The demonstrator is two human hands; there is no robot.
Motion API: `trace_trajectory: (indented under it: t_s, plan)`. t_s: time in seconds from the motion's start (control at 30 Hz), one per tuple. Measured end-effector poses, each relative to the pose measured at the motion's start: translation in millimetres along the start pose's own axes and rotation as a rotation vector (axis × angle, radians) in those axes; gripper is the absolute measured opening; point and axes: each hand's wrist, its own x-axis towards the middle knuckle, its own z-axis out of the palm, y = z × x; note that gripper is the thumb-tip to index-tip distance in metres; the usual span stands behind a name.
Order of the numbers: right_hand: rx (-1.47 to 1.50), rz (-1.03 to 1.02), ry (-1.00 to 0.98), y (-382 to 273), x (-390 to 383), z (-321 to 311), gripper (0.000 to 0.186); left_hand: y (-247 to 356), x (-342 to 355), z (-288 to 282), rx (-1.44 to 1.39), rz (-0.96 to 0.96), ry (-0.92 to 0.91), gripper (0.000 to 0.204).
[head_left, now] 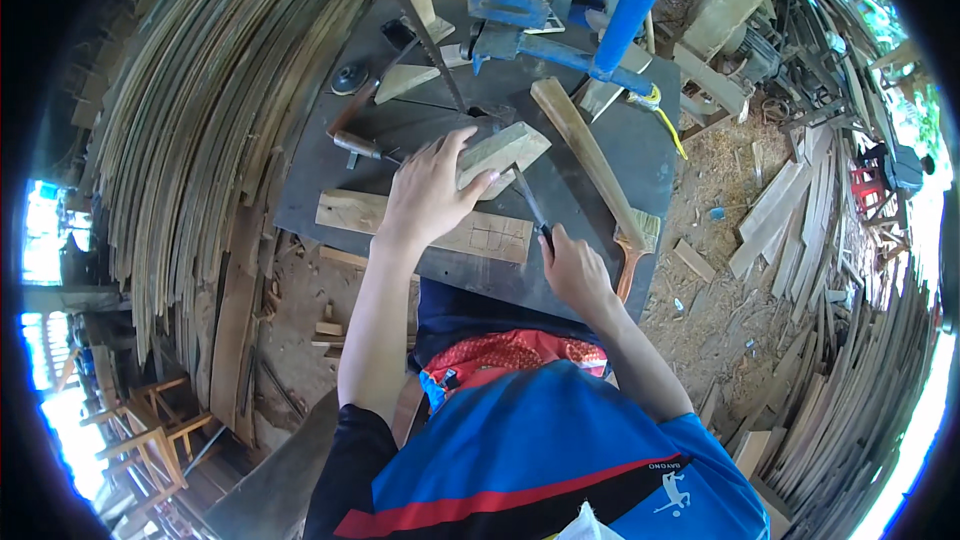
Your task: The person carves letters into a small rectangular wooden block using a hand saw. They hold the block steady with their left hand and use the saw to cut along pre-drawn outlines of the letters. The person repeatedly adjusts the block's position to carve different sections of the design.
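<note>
My left hand (430, 190) grips the left end of a short wooden block (508, 153) on the dark metal table (455, 270), its thumb along the near side and its fingers over the far side. In my right hand (578, 275) is the dark handle of a narrow steel tool (530, 200), perhaps a file or chisel. Its tip meets the near edge of the block. Under my left wrist lies a flat board (490, 233) with pencil lines on it. Just left of my left hand is a tool with a wooden handle (352, 120).
A toothed saw blade (425, 35) runs down into the table beyond the block, near a blue machine frame (625, 15). On the right lie a long wooden piece (590, 155) and a brown wooden handle (628, 270). Stacked strips (190, 140) stand at left; shavings cover the floor (735, 210).
</note>
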Motion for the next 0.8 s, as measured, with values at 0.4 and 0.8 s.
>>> trace_trajectory:
  t_s: [0.4, 0.8]
  plan:
    - [-0.055, -0.122, -0.044, -15.8, -0.9, -3.7, 0.027, -22.7, 24.0, 44.0, 0.248, -0.015, -0.122, 0.046]
    - [-0.054, -0.111, -0.030, -13.8, 19.9, 14.9, 0.027, -31.0, 25.0, 51.9, 0.197, -0.088, -0.028, 0.041]
